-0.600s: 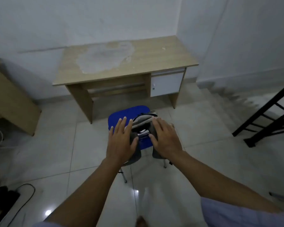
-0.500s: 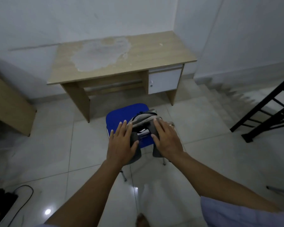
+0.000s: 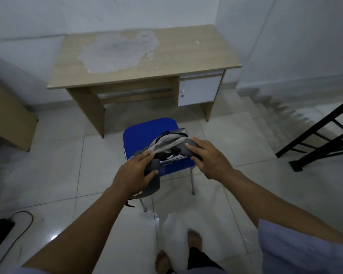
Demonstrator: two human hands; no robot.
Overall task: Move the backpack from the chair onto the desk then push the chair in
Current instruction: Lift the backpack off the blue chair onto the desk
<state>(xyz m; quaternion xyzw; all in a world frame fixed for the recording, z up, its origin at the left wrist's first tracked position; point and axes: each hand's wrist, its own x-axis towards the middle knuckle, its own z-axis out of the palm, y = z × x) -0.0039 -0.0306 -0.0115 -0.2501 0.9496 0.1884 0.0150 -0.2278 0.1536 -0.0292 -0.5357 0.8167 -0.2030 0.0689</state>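
A grey backpack [image 3: 167,144] sits on the blue chair [image 3: 145,133], which stands on the floor in front of the wooden desk [image 3: 166,62]. My left hand [image 3: 136,174] is closed around the backpack's dark grey left strap near the chair's front left corner. My right hand [image 3: 208,157] grips the right strap at the bag's right side. The bag's lower part is hidden behind my hands. The desk top bears a large pale worn patch.
A white cabinet door [image 3: 198,89] fills the desk's right side. A black metal frame [image 3: 321,139] stands at the right, a second wooden piece [image 3: 8,117] at the left, and black cables [image 3: 14,224] lie bottom left. My bare feet [image 3: 194,239] are below the chair.
My fingers, spread flat over the bag before, have closed on its two straps. The view has shifted closer to the chair and desk.
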